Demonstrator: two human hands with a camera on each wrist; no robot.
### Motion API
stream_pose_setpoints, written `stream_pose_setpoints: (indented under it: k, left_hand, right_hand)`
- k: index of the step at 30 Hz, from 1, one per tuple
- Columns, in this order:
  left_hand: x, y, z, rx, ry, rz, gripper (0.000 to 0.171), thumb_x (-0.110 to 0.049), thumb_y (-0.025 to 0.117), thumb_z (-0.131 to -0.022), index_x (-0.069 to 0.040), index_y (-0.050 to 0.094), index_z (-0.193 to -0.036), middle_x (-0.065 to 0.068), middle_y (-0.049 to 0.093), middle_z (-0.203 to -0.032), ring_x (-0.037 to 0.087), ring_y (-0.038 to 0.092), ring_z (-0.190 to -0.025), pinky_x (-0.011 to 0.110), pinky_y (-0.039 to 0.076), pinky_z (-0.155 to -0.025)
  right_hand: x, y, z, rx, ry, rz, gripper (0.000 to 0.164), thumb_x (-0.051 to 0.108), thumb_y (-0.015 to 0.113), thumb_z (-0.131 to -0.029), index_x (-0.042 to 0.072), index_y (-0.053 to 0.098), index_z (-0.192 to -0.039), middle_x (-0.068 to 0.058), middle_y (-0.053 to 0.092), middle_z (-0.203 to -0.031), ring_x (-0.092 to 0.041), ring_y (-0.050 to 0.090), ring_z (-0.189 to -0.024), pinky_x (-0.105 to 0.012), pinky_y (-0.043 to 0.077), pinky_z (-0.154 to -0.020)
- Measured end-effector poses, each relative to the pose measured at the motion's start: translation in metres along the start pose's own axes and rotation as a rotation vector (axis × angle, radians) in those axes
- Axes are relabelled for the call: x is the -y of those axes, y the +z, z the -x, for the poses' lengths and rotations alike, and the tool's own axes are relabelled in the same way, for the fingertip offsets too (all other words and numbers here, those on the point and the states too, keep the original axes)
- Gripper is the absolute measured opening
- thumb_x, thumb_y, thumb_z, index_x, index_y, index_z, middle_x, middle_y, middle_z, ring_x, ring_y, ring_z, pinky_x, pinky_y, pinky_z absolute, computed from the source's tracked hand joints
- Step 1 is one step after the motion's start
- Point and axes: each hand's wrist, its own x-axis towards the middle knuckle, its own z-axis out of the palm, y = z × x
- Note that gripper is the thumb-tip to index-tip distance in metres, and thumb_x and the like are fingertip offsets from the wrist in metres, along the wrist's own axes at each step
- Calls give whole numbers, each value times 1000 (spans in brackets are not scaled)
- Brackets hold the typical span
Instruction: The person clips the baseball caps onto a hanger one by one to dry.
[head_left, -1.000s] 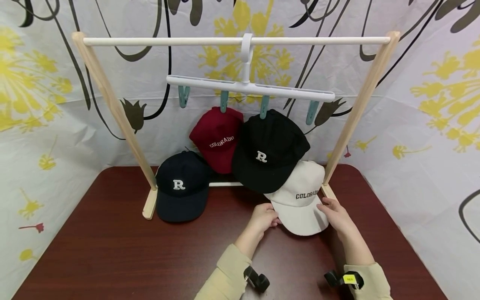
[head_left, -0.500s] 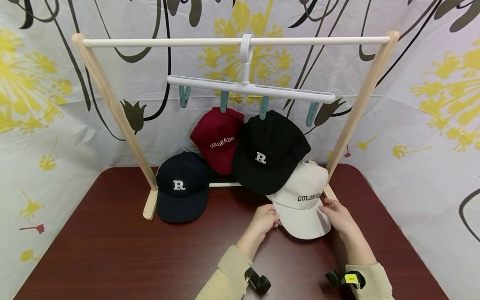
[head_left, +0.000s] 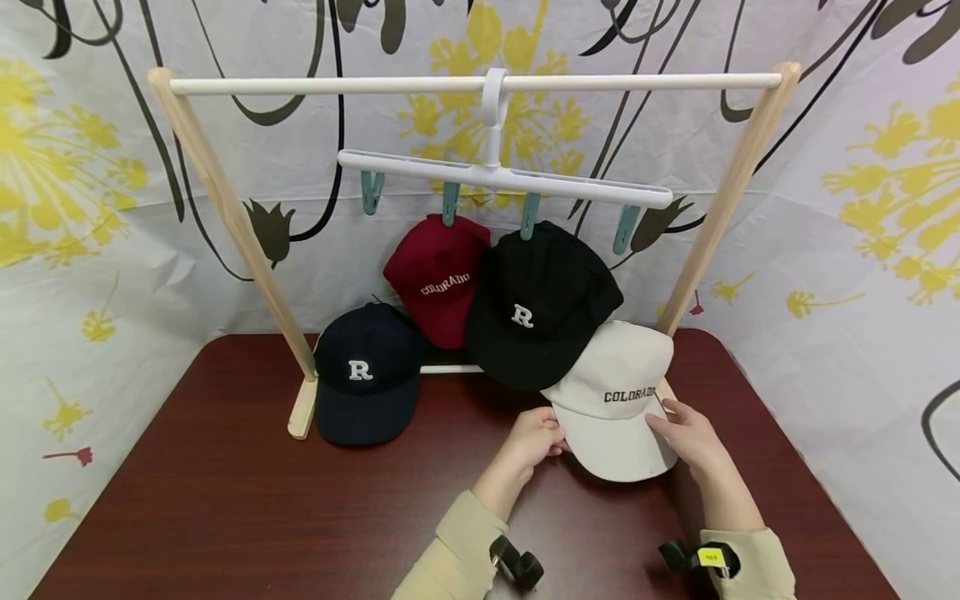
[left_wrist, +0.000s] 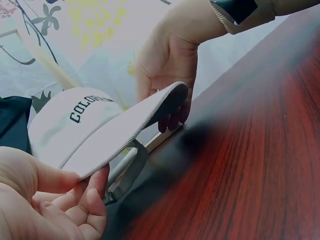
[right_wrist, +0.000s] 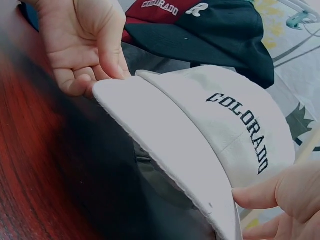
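Observation:
A white baseball cap (head_left: 618,446) with COLORADO lettering is held between both hands, its brim toward the person. My left hand (head_left: 531,437) pinches the left edge of the brim, thumb on top and fingers beneath, as the left wrist view shows. On the brim's other edge, my right hand (head_left: 688,433) grips with the thumb above. The brim (left_wrist: 135,125) stands raised off the table in the left wrist view, with the back strap (left_wrist: 131,172) below it. A black cap (head_left: 540,308) with an R hangs just behind and overlaps the white crown.
A white hanger (head_left: 495,175) with teal clips hangs from the rail (head_left: 315,85) of a wooden rack. A red cap (head_left: 442,275) is beside the black one. A navy cap (head_left: 367,383) rests on the dark red table (head_left: 300,508) at the left foot (head_left: 302,410).
Both hands have shifted the white cap a little to the right, drawing more of its crown out from behind the black cap. The other caps stay put.

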Motion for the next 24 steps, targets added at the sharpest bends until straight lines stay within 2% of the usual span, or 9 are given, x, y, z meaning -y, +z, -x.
stream_pose_setpoints:
  k: [5, 10, 17, 20, 22, 24]
  left_hand:
    - [-2, 2, 1, 13, 10, 6, 14, 12, 54, -87, 6, 62, -96, 5, 64, -73, 12, 61, -61, 19, 45, -55]
    - [-2, 3, 3, 30, 8, -8, 12, 12, 54, -87, 5, 62, -93, 6, 66, -74, 13, 63, -63, 19, 45, -55]
    - [-4, 5, 4, 51, 51, -24, 10, 11, 54, -88, 5, 61, -93, 8, 66, -75, 13, 62, -63, 20, 44, -56]
    - [-5, 6, 4, 56, 62, -16, 10, 11, 54, -88, 6, 61, -94, 7, 66, -74, 13, 61, -62, 20, 44, -56]
    - [-6, 5, 5, 57, 69, -15, 11, 11, 54, -88, 6, 61, -94, 7, 66, -74, 12, 61, -61, 20, 44, -56]
    - [-7, 5, 5, 56, 73, -15, 11, 11, 54, -88, 7, 61, -94, 7, 66, -74, 12, 61, -61, 21, 44, -57]
  right_hand:
    - [-1, -7, 1, 31, -1, 0, 75, 29, 51, -100, -14, 10, -145, -41, 22, -141, -51, 29, -129, -59, 27, -103]
    - [-3, -13, 3, 50, -2, 2, 74, 27, 52, -99, -16, 13, -144, -41, 22, -141, -50, 28, -129, -59, 26, -104]
    - [-5, -21, 4, 68, -38, 3, 73, 20, 55, -98, -23, 13, -140, -39, 18, -143, -49, 24, -130, -61, 24, -103]
    - [-7, -22, 4, 71, -46, 5, 73, 19, 55, -98, -23, 14, -139, -39, 26, -139, -45, 35, -123, -55, 34, -99]
    - [-8, -23, 4, 65, -49, 6, 72, 19, 57, -97, -23, 16, -138, -36, 37, -128, -35, 47, -110, -46, 42, -91]
    - [-9, -24, 4, 62, -57, -2, 68, 17, 57, -96, -23, 19, -137, -30, 44, -121, -22, 52, -98, -36, 46, -81]
